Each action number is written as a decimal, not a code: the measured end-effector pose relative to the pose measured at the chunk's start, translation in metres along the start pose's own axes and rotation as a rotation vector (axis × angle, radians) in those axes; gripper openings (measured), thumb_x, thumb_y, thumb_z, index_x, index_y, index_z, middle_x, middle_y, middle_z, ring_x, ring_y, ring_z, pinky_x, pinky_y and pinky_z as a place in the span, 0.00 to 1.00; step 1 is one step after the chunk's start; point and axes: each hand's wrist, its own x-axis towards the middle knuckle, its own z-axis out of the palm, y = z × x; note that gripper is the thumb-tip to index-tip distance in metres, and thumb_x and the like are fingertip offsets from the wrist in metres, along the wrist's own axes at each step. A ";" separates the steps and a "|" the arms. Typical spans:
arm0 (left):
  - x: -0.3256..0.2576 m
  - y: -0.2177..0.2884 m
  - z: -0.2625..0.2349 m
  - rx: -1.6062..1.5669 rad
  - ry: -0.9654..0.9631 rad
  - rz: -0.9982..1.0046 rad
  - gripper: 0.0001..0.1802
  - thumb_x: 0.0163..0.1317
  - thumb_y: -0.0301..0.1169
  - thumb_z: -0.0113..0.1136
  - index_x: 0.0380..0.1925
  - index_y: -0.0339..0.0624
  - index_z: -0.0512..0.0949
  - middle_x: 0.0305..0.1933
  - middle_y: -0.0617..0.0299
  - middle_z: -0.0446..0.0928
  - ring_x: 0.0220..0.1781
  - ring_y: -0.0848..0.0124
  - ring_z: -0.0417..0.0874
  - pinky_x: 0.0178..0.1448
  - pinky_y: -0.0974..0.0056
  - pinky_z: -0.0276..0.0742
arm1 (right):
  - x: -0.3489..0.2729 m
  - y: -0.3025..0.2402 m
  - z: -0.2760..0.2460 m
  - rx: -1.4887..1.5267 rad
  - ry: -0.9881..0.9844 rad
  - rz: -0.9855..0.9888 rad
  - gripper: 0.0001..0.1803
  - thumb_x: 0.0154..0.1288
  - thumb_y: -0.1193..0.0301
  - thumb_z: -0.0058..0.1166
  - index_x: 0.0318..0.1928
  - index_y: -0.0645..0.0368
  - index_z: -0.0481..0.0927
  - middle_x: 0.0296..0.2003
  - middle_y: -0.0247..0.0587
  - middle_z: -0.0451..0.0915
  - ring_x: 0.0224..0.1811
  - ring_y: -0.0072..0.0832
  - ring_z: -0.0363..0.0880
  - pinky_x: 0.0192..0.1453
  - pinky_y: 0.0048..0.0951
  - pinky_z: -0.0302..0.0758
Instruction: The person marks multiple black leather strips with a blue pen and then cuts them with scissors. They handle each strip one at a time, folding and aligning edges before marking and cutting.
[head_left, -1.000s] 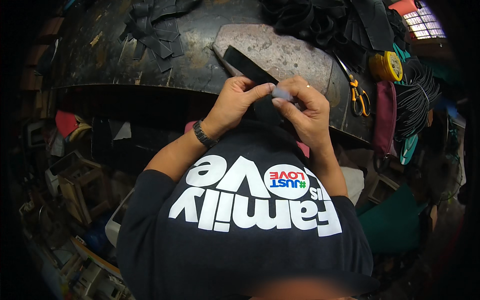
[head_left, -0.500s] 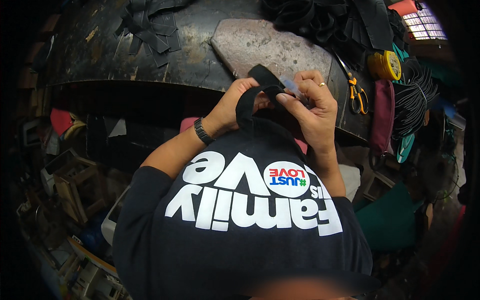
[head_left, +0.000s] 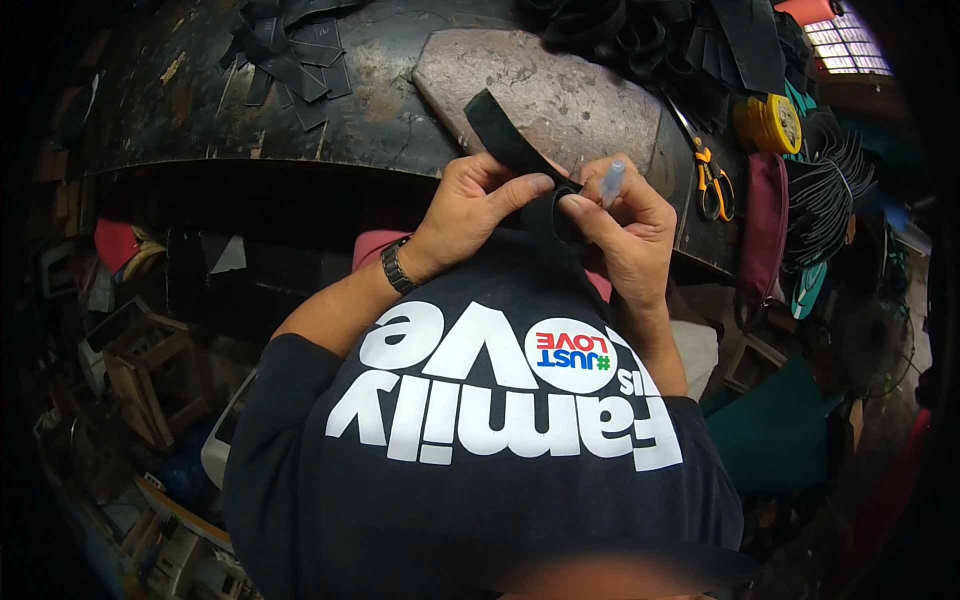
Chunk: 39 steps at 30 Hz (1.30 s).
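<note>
Between my hands, just in front of my chest, is a black strap (head_left: 505, 133), bent into a loop with one free end pointing up and left over the stone slab. My left hand (head_left: 478, 205) pinches it between thumb and fingers near the middle. On the other side my right hand (head_left: 632, 212) presses the strap with its thumb. A clear, pale bluish pen-like tube (head_left: 612, 183) sticks up between that hand's fingers; its lower part is hidden.
A flat brownish stone slab (head_left: 540, 90) lies on the dark worktable (head_left: 385, 125). Black strips (head_left: 290, 58) lie far left, more black material (head_left: 625, 40) far right. Orange-handled scissors (head_left: 713, 185), a yellow tub (head_left: 768, 125), a maroon pouch (head_left: 763, 225) and thin black cords (head_left: 830, 195) are at right.
My left hand has shifted its hold along the strap, thumb now on top. The strap's free end stretches further up and left. The clear tube now stands more upright in my right hand.
</note>
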 end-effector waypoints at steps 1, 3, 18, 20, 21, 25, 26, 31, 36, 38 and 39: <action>0.000 -0.001 -0.001 0.056 0.013 -0.013 0.11 0.64 0.26 0.57 0.46 0.35 0.79 0.42 0.58 0.82 0.44 0.74 0.81 0.51 0.69 0.77 | 0.000 -0.001 0.001 -0.013 0.019 0.015 0.06 0.55 0.86 0.58 0.33 0.65 0.77 0.35 0.32 0.72 0.28 0.11 0.68 0.30 0.13 0.62; -0.001 -0.003 -0.002 0.024 -0.026 0.026 0.11 0.64 0.25 0.57 0.46 0.35 0.79 0.43 0.58 0.82 0.44 0.74 0.81 0.51 0.70 0.77 | -0.001 -0.002 0.002 -0.019 0.041 0.058 0.06 0.55 0.85 0.59 0.32 0.65 0.76 0.34 0.31 0.72 0.28 0.11 0.68 0.30 0.13 0.62; -0.003 -0.002 -0.005 0.010 -0.155 0.125 0.15 0.60 0.26 0.61 0.47 0.36 0.78 0.45 0.59 0.81 0.45 0.74 0.81 0.53 0.69 0.76 | -0.006 0.002 -0.002 -0.376 -0.049 -0.209 0.10 0.51 0.86 0.62 0.32 0.64 0.76 0.35 0.37 0.73 0.34 0.19 0.70 0.36 0.17 0.66; -0.003 -0.004 -0.007 -0.109 -0.127 0.073 0.12 0.60 0.24 0.61 0.45 0.35 0.80 0.45 0.58 0.81 0.47 0.73 0.81 0.55 0.69 0.76 | -0.007 0.002 0.001 -0.446 -0.032 -0.244 0.11 0.50 0.86 0.63 0.33 0.64 0.77 0.36 0.38 0.74 0.35 0.20 0.71 0.37 0.18 0.68; -0.003 -0.005 -0.008 -0.143 -0.126 0.059 0.13 0.60 0.24 0.61 0.45 0.35 0.80 0.45 0.58 0.81 0.48 0.72 0.81 0.55 0.69 0.76 | -0.007 0.002 0.002 -0.476 -0.030 -0.271 0.12 0.49 0.87 0.64 0.33 0.63 0.77 0.36 0.39 0.74 0.35 0.20 0.72 0.37 0.18 0.68; 0.000 -0.009 -0.010 -0.134 -0.151 0.146 0.14 0.57 0.22 0.63 0.45 0.37 0.79 0.45 0.56 0.81 0.49 0.69 0.81 0.57 0.66 0.77 | -0.004 0.003 0.005 -0.447 -0.020 -0.392 0.14 0.46 0.86 0.66 0.35 0.63 0.79 0.34 0.38 0.76 0.31 0.20 0.76 0.32 0.19 0.72; 0.001 -0.010 -0.011 -0.091 -0.165 0.202 0.15 0.56 0.22 0.63 0.45 0.37 0.79 0.45 0.56 0.81 0.50 0.68 0.81 0.58 0.65 0.77 | -0.004 0.002 0.006 -0.450 -0.032 -0.387 0.15 0.46 0.86 0.66 0.35 0.63 0.79 0.34 0.38 0.76 0.31 0.21 0.76 0.33 0.19 0.72; 0.003 -0.012 -0.015 -0.086 -0.216 0.229 0.17 0.54 0.21 0.64 0.45 0.38 0.79 0.46 0.55 0.81 0.51 0.66 0.81 0.59 0.63 0.76 | -0.006 0.001 0.006 -0.498 -0.055 -0.433 0.15 0.47 0.85 0.67 0.36 0.62 0.79 0.35 0.39 0.76 0.32 0.21 0.77 0.33 0.19 0.75; 0.004 -0.012 -0.015 -0.098 -0.235 0.301 0.16 0.54 0.21 0.64 0.44 0.38 0.80 0.47 0.54 0.80 0.51 0.64 0.81 0.60 0.62 0.76 | -0.009 0.003 0.009 -0.507 -0.047 -0.461 0.15 0.47 0.84 0.67 0.37 0.61 0.79 0.36 0.40 0.75 0.32 0.22 0.77 0.33 0.19 0.75; 0.004 -0.011 -0.015 -0.077 -0.235 0.331 0.15 0.53 0.21 0.64 0.44 0.38 0.80 0.47 0.54 0.80 0.52 0.64 0.81 0.59 0.62 0.77 | -0.011 0.003 0.010 -0.528 -0.042 -0.448 0.15 0.46 0.84 0.67 0.36 0.61 0.80 0.37 0.41 0.75 0.33 0.23 0.77 0.33 0.19 0.75; 0.004 -0.010 -0.015 -0.091 -0.246 0.329 0.15 0.53 0.21 0.65 0.43 0.38 0.80 0.47 0.54 0.80 0.52 0.64 0.81 0.59 0.62 0.77 | -0.012 0.003 0.009 -0.537 -0.043 -0.445 0.15 0.46 0.84 0.67 0.36 0.61 0.80 0.37 0.42 0.75 0.33 0.24 0.77 0.33 0.20 0.75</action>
